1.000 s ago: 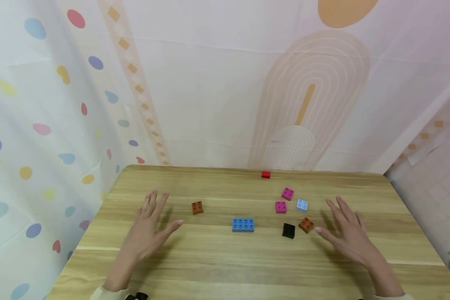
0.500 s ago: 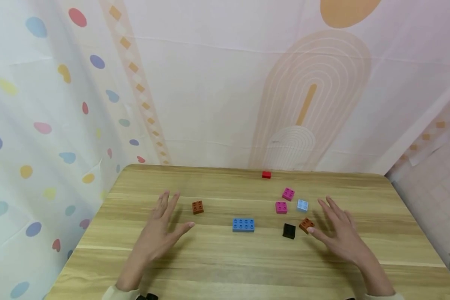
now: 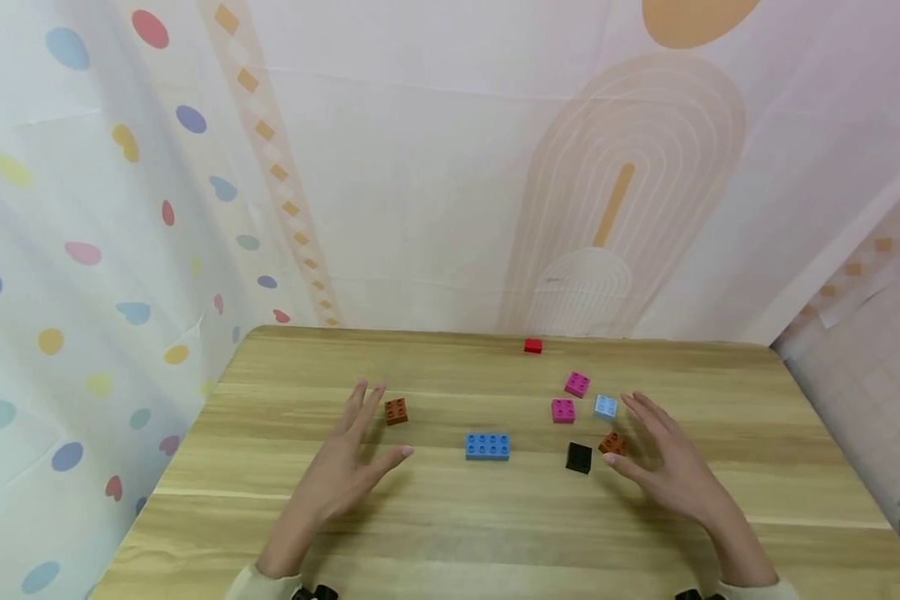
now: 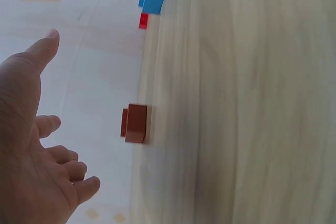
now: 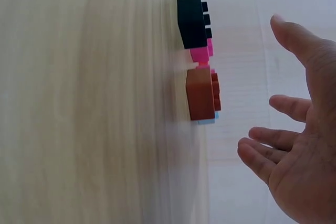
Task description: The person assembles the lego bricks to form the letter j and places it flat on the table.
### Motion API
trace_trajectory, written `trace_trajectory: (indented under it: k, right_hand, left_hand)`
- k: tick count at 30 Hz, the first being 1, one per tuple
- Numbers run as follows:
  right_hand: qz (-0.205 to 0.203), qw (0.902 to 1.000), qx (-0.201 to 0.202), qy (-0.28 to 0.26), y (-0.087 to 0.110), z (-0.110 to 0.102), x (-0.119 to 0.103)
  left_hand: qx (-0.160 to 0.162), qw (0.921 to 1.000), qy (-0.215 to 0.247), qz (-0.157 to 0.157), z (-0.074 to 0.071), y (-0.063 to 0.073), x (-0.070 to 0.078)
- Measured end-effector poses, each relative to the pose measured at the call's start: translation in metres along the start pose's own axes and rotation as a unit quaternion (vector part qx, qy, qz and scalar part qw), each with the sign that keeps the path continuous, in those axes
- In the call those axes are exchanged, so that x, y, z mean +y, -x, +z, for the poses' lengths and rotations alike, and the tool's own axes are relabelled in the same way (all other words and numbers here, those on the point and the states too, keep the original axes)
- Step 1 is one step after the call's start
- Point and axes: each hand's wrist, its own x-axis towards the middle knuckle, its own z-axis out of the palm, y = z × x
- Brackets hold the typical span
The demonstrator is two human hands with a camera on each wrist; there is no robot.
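Observation:
My left hand (image 3: 345, 467) hovers over the table with fingers spread, beside a brown building brick (image 3: 396, 411); the left wrist view shows a gap between the palm and that brick (image 4: 136, 123). On the other side my right hand (image 3: 675, 467) is also spread, its thumb overlapping a second brown brick (image 3: 613, 443) in the head view. From the right wrist, this brick (image 5: 200, 94) appears apart from the fingers. A black brick (image 3: 579, 457) lies left of it, and a light blue brick (image 3: 605, 407) behind it. Between the hands sits a long blue brick (image 3: 487, 446).
Two pink bricks, one nearer (image 3: 562, 411) and one farther (image 3: 577, 384), lie right of centre. Close to the table's back edge is a small red brick (image 3: 533, 346). A patterned curtain (image 3: 420, 183) hangs behind the wooden table (image 3: 450, 533).
Both hands have moved inward: the left toward the right, close to its brown brick, and the right toward the left, partly over the other brown brick. The bricks have stayed in place.

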Motion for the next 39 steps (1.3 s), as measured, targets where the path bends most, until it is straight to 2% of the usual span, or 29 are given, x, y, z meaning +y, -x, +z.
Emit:
trace_trajectory:
  k: [9, 18, 27, 34, 39]
  right_hand:
    - [-0.028, 0.9991, 0.017, -0.027, -0.002, 0.005, -0.010]
    - [-0.067, 0.9957, 0.029, -0.057, 0.000, 0.020, -0.017]
    - [-0.070, 0.9955, 0.033, -0.054, 0.001, 0.025, -0.024]
    - [-0.065, 0.9969, 0.009, -0.045, 0.000, 0.028, -0.032]
    - [-0.056, 0.9983, 0.000, -0.018, -0.001, 0.031, -0.033]
  left_hand:
    - [-0.010, 0.9981, 0.055, 0.027, 0.013, -0.004, 0.013]
    - [-0.008, 0.9954, 0.082, 0.050, 0.028, -0.003, 0.024]
    - [-0.036, 0.9883, 0.138, 0.054, 0.047, -0.010, 0.039]
    - [-0.019, 0.9809, 0.184, 0.060, 0.060, -0.014, 0.043]
    - [-0.014, 0.9803, 0.191, 0.051, 0.070, -0.019, 0.045]
